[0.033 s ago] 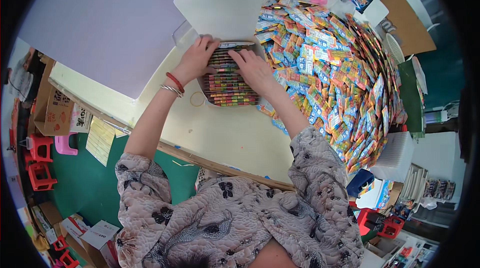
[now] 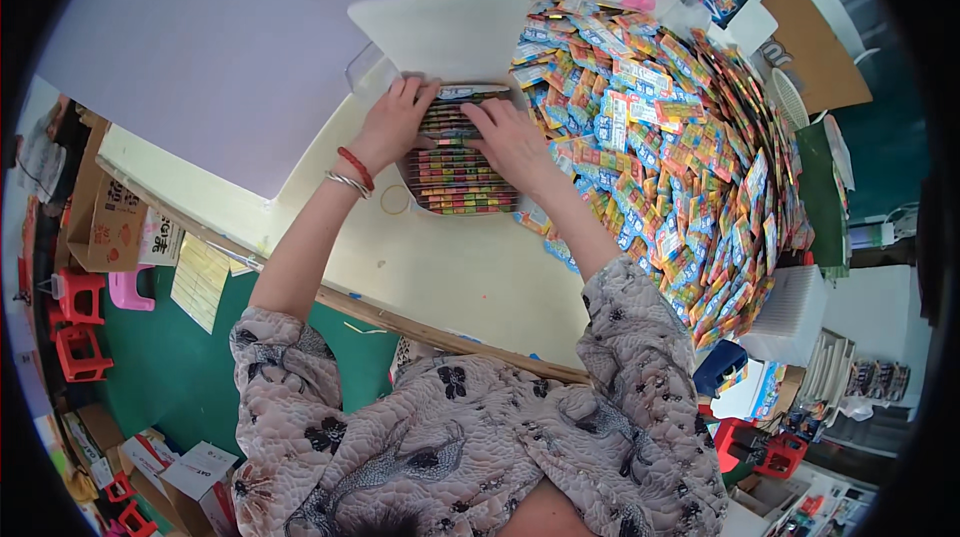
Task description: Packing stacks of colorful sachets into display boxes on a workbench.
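A white box stands under and between the two hands, its far-left corner and part of its right side hidden by them. Packed inside, flat packets stand on edge in a tight row, showing thin stripes of red, yellow, green and dark; their faces are hidden, and the farther ones are hard to make out. The plain white lid rises just beyond the fingers. The left hand bends over the left rim, thumb reaching inside; the right hand lies over the right rim, its fingertips at the packets. I cannot tell whether either hand is closed on a packet or merely resting there. Right of the right hand spreads a heap of loose blue, yellow and red packets, partly covered by that forearm. Nearer than the left hand, a tan ring lies on the cream table
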Demonstrator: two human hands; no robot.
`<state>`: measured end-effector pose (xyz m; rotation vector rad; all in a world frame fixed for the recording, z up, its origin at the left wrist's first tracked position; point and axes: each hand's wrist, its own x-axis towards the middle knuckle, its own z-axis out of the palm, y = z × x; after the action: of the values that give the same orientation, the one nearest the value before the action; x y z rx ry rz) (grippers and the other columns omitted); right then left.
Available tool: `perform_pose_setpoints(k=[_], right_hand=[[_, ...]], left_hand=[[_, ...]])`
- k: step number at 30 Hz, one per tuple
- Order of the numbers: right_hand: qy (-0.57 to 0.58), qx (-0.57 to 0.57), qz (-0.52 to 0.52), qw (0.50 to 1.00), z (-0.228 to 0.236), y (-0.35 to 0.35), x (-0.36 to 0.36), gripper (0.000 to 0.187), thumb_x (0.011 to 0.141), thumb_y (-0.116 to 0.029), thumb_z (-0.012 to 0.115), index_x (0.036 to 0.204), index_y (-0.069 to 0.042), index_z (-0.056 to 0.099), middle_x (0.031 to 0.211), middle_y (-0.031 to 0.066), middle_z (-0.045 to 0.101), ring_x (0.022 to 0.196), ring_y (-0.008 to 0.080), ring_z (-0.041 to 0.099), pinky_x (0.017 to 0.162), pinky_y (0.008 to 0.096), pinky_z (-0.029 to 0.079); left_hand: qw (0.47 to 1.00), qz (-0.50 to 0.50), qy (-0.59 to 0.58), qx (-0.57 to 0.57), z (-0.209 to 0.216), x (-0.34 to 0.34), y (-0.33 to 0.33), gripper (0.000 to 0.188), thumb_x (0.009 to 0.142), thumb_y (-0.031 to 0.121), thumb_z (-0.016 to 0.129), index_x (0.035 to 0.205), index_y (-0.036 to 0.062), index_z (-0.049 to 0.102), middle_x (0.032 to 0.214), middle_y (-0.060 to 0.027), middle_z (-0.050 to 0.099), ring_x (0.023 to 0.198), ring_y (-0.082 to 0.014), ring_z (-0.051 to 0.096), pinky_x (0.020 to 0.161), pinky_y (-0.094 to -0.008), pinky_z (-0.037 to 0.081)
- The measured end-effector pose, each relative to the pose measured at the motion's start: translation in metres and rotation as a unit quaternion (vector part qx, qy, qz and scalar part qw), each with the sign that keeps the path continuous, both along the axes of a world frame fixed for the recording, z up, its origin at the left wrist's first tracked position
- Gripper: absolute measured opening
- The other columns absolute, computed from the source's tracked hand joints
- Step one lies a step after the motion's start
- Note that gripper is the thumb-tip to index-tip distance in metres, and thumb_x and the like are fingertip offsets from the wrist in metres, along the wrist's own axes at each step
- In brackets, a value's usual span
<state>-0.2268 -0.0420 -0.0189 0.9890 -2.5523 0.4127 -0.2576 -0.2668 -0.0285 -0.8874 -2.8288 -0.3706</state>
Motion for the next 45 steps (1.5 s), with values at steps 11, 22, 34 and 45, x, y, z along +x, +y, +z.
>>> perform_pose_setpoints(k=[11, 22, 34, 45], right_hand=[[0.057, 0.1, -0.11, 0.987, 0.014, -0.008, -0.064, 0.02, 0.076, -0.007, 0.057, 0.093, -0.003, 0.067, 0.092, 0.0109, 0.065, 0.093, 0.0244, 0.062, 0.077, 0.0333, 0.051], [0.129, 0.071, -0.045, 0.988, -0.007, -0.001, -0.071, 0.022, 0.074, -0.01, 0.061, 0.093, -0.003, 0.067, 0.089, 0.0119, 0.064, 0.08, 0.0286, 0.064, 0.071, 0.0384, 0.054], [-0.191, -0.105, -0.219, 0.951, 0.016, 0.04, 0.065, 0.028, 0.085, -0.013, 0.052, 0.107, 0.005, 0.053, 0.074, 0.0256, 0.059, 0.073, 0.0418, 0.061, 0.064, 0.05, 0.047], [-0.023, -0.111, -0.319, 0.941, 0.021, 0.035, 0.194, 0.03, 0.087, -0.016, 0.057, 0.111, 0.001, 0.054, 0.086, 0.0176, 0.061, 0.081, 0.0356, 0.06, 0.069, 0.045, 0.047]], left_hand=[[0.994, -0.038, 0.017, 0.1, 0.028, 0.021, 0.01, 0.097, 0.065, 0.023, 0.081, 0.146, 0.0138, 0.03, 0.141, -0.011, 0.035, 0.13, -0.0316, 0.035, 0.108, -0.0411, 0.035], [0.997, 0.036, 0.066, -0.023, 0.009, 0.017, 0.008, 0.077, 0.084, 0.037, 0.065, 0.146, 0.0095, 0.03, 0.15, -0.0084, 0.031, 0.137, -0.0292, 0.031, 0.113, -0.0441, 0.025], [0.966, 0.108, -0.138, 0.188, 0.022, 0.125, -0.005, 0.046, 0.086, 0.006, 0.046, 0.13, -0.0058, 0.041, 0.069, -0.0254, 0.06, 0.067, -0.0418, 0.059, 0.065, -0.0494, 0.047], [0.927, 0.205, -0.227, 0.217, 0.03, 0.23, 0.013, 0.046, 0.094, 0.015, 0.05, 0.134, -0.005, 0.042, 0.069, -0.0238, 0.058, 0.064, -0.0366, 0.06, 0.059, -0.0408, 0.046]])
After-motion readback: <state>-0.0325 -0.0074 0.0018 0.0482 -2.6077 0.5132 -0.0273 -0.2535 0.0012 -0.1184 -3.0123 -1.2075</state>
